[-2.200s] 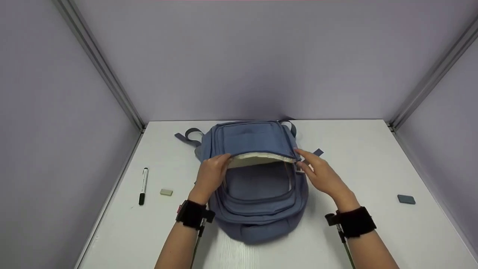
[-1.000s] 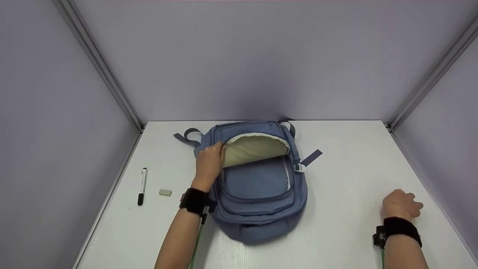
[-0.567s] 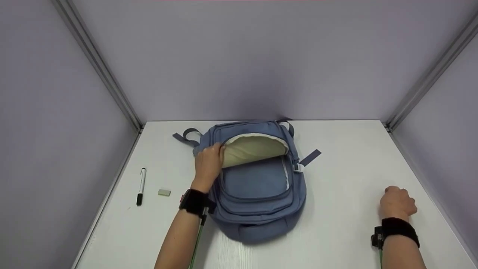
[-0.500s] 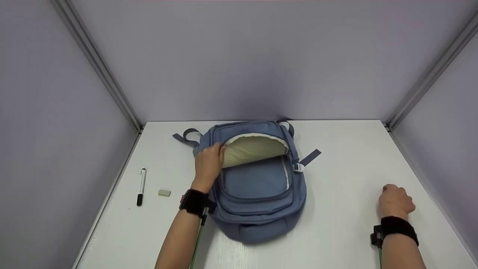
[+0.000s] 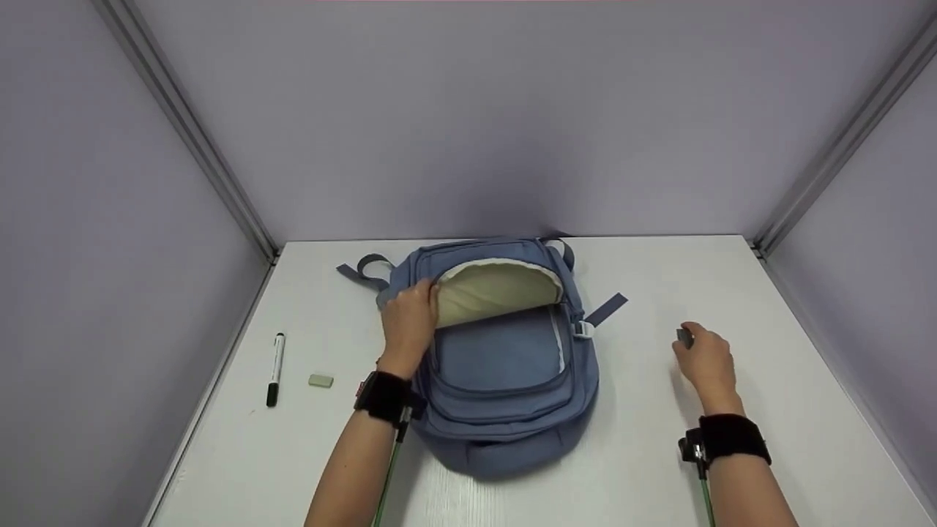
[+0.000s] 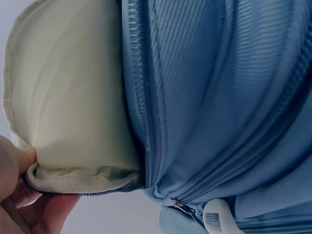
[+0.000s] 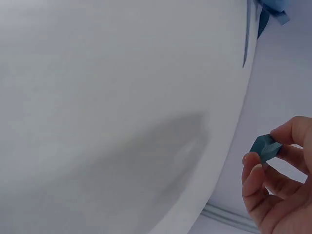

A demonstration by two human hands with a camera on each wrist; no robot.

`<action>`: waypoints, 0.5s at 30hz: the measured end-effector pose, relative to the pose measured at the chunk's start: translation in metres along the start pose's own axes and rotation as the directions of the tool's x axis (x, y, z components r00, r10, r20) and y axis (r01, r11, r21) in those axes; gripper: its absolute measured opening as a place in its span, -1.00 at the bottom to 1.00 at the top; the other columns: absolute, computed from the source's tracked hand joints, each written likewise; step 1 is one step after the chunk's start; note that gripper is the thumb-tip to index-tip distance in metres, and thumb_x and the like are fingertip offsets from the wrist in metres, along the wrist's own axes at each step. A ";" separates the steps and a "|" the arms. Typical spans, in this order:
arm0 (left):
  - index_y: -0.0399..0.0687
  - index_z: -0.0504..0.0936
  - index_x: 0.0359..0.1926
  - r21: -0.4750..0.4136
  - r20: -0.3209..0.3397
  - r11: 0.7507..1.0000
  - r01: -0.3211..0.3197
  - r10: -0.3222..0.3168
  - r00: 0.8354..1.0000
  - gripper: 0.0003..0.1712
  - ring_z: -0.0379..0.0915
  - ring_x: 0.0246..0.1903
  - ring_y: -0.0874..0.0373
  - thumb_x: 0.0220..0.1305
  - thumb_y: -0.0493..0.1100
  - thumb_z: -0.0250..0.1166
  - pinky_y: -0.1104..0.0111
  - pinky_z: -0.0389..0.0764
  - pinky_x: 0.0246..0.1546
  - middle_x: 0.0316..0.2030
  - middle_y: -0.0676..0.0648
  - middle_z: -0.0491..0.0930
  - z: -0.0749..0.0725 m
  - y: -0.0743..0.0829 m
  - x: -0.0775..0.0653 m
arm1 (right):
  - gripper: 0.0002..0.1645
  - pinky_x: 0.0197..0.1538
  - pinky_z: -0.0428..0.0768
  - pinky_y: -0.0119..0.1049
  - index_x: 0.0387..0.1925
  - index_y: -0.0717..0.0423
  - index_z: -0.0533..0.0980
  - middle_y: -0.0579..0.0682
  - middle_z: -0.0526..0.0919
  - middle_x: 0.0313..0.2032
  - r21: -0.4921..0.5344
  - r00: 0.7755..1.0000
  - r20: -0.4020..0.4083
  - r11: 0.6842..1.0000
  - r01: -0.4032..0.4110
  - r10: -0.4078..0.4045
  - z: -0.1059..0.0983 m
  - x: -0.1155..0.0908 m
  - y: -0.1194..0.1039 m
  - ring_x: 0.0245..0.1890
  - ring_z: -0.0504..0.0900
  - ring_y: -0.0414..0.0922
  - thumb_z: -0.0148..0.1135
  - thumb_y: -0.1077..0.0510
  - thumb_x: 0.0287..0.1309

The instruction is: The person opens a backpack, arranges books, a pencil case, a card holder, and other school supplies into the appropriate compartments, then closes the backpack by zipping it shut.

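A blue backpack (image 5: 505,421) lies on the table with its front pocket unzipped. My left hand (image 5: 408,322) pinches the edge of the pocket's flap (image 5: 501,289), which is folded back with its cream lining showing. In the left wrist view, thumb and fingers clasp the zipper edge of that flap (image 6: 73,97). To the right of the backpack, my right hand (image 5: 706,362) is raised over the table. Between its fingertips it holds a small teal block (image 7: 265,147), whose kind is not clear; only one end of it shows in the head view.
Left of the backpack are a white marker with a black cap (image 5: 275,369) and a small pale green block (image 5: 320,380). A loose strap (image 5: 607,309) sticks out by a white buckle (image 5: 583,330) on the right. Grey panels (image 5: 505,132) enclose the white table (image 5: 659,468).
My right hand left the pocket, reached to the far right, picked up the teal block and came back leftward with it. My left hand drew the flap further back and keeps holding it.
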State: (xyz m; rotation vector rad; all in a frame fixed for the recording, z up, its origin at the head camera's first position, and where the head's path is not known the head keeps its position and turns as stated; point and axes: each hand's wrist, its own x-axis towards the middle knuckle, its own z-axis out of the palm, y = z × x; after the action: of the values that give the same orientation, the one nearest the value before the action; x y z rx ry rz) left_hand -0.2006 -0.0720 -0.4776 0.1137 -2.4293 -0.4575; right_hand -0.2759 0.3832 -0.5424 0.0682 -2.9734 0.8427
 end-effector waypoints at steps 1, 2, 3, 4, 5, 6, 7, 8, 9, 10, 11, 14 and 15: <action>-0.23 0.63 -0.36 0.001 0.000 1.000 0.000 0.000 1.000 -0.75 0.60 -0.55 -0.26 0.37 -0.12 0.25 -0.05 0.52 -0.58 -0.51 -0.29 0.65 0.000 0.000 0.001 | -0.50 -0.07 0.51 0.18 0.21 0.42 0.39 0.53 0.50 -0.07 0.010 1.000 -0.009 1.000 0.024 -0.024 0.001 0.000 -0.008 -0.06 0.53 0.38 0.14 0.26 0.28; -0.23 0.63 -0.36 0.002 0.000 1.000 0.003 -0.003 1.000 -0.75 0.60 -0.55 -0.27 0.37 -0.12 0.25 -0.05 0.52 -0.57 -0.51 -0.29 0.65 -0.001 0.001 0.001 | -0.50 -0.10 0.52 0.15 0.20 0.41 0.41 0.50 0.52 -0.11 0.019 0.999 -0.017 0.999 0.049 -0.049 0.002 0.000 -0.017 -0.10 0.55 0.35 0.14 0.27 0.27; -0.24 0.63 -0.36 0.001 -0.002 1.000 0.005 -0.005 1.000 -0.75 0.60 -0.55 -0.27 0.36 -0.12 0.25 -0.06 0.52 -0.57 -0.51 -0.30 0.65 -0.002 0.001 0.002 | -0.51 -0.14 0.53 0.11 0.20 0.39 0.42 0.46 0.53 -0.15 0.029 0.997 -0.025 0.997 0.073 -0.072 0.003 0.000 -0.025 -0.15 0.56 0.30 0.14 0.27 0.27; -0.24 0.63 -0.36 -0.001 -0.001 1.000 0.009 -0.009 1.000 -0.75 0.59 -0.55 -0.28 0.36 -0.13 0.25 -0.06 0.52 -0.56 -0.51 -0.30 0.65 -0.002 0.002 0.003 | -0.52 -0.18 0.54 0.08 0.20 0.37 0.44 0.42 0.54 -0.18 0.042 0.995 -0.033 0.994 0.097 -0.096 0.004 -0.001 -0.034 -0.19 0.57 0.26 0.13 0.27 0.26; -0.25 0.62 -0.37 -0.001 -0.001 1.000 0.015 -0.015 1.000 -0.74 0.59 -0.55 -0.28 0.37 -0.13 0.25 -0.06 0.51 -0.56 -0.51 -0.30 0.65 -0.003 0.002 0.004 | -0.52 -0.21 0.54 0.05 0.19 0.36 0.45 0.38 0.56 -0.21 0.057 0.992 -0.044 0.991 0.125 -0.122 0.005 -0.001 -0.042 -0.22 0.57 0.22 0.14 0.27 0.26; -0.25 0.62 -0.37 -0.002 -0.002 1.000 0.020 -0.020 1.000 -0.74 0.59 -0.55 -0.29 0.36 -0.13 0.25 -0.07 0.51 -0.56 -0.50 -0.31 0.65 -0.003 0.003 0.004 | -0.53 -0.23 0.55 0.02 0.18 0.35 0.47 0.35 0.57 -0.23 0.072 0.987 -0.055 0.985 0.155 -0.152 0.007 -0.003 -0.051 -0.23 0.58 0.19 0.14 0.27 0.25; -0.25 0.62 -0.37 0.000 -0.001 1.000 0.025 -0.025 1.000 -0.74 0.59 -0.55 -0.28 0.37 -0.13 0.25 -0.06 0.51 -0.57 -0.50 -0.31 0.65 -0.004 0.004 0.005 | -0.53 -0.25 0.56 0.00 0.17 0.34 0.48 0.32 0.58 -0.25 0.087 0.981 -0.069 0.978 0.190 -0.184 0.009 -0.004 -0.060 -0.25 0.61 0.17 0.15 0.28 0.23; -0.26 0.62 -0.37 0.003 0.000 1.000 0.031 -0.031 1.000 -0.74 0.58 -0.56 -0.27 0.37 -0.13 0.25 -0.05 0.51 -0.57 -0.51 -0.30 0.65 -0.005 0.005 0.006 | -0.54 -0.26 0.58 -0.02 0.15 0.34 0.50 0.29 0.60 -0.27 0.105 0.973 -0.081 0.969 0.224 -0.216 0.012 -0.006 -0.069 -0.27 0.63 0.15 0.17 0.29 0.21; -0.26 0.62 -0.37 0.004 0.000 0.999 0.036 -0.036 0.999 -0.74 0.58 -0.57 -0.26 0.37 -0.13 0.24 -0.04 0.51 -0.58 -0.51 -0.30 0.65 -0.005 0.006 0.006 | -0.54 -0.28 0.59 -0.03 0.14 0.34 0.51 0.26 0.61 -0.28 0.124 0.965 -0.090 0.958 0.258 -0.248 0.014 -0.008 -0.079 -0.29 0.64 0.13 0.18 0.30 0.19; -0.27 0.61 -0.38 0.005 0.000 0.999 0.041 -0.041 0.999 -0.73 0.58 -0.58 -0.25 0.38 -0.14 0.24 -0.03 0.50 -0.59 -0.51 -0.30 0.65 -0.006 0.007 0.006 | -0.53 -0.30 0.60 -0.05 0.13 0.33 0.51 0.24 0.62 -0.29 0.143 0.956 -0.093 0.947 0.289 -0.278 0.016 -0.011 -0.088 -0.31 0.66 0.11 0.20 0.31 0.17; -0.27 0.61 -0.39 0.009 -0.002 0.999 0.044 -0.044 0.999 -0.73 0.57 -0.58 -0.24 0.38 -0.14 0.24 -0.02 0.50 -0.60 -0.52 -0.29 0.64 -0.006 0.007 0.007 | -0.53 -0.31 0.61 -0.07 0.13 0.34 0.52 0.21 0.62 -0.31 0.158 0.947 -0.094 0.935 0.318 -0.306 0.019 -0.014 -0.098 -0.33 0.67 0.08 0.23 0.32 0.14; -0.27 0.60 -0.40 0.017 -0.005 0.999 0.051 -0.051 0.999 -0.73 0.57 -0.58 -0.23 0.38 -0.14 0.24 -0.01 0.50 -0.60 -0.52 -0.28 0.64 -0.008 0.008 0.008 | -0.53 -0.35 0.61 -0.11 0.08 0.35 0.53 0.15 0.63 -0.31 0.200 0.929 -0.074 0.907 0.370 -0.363 0.028 -0.023 -0.126 -0.39 0.67 0.01 0.30 0.32 0.08; -0.26 0.60 -0.40 0.018 -0.006 0.998 0.052 -0.052 0.999 -0.73 0.57 -0.57 -0.24 0.38 -0.14 0.24 -0.02 0.49 -0.60 -0.52 -0.28 0.64 -0.008 0.008 0.008 | -0.54 -0.35 0.61 -0.12 0.05 0.36 0.54 0.14 0.64 -0.31 0.208 0.924 -0.064 0.901 0.381 -0.377 0.031 -0.025 -0.135 -0.40 0.67 -0.01 0.33 0.31 0.07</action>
State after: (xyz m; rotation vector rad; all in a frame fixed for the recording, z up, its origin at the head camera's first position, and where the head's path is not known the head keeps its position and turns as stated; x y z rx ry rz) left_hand -0.2018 -0.0682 -0.4642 0.1861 -2.4299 -0.4576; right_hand -0.2442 0.2530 -0.5001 0.6204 -2.6919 1.0905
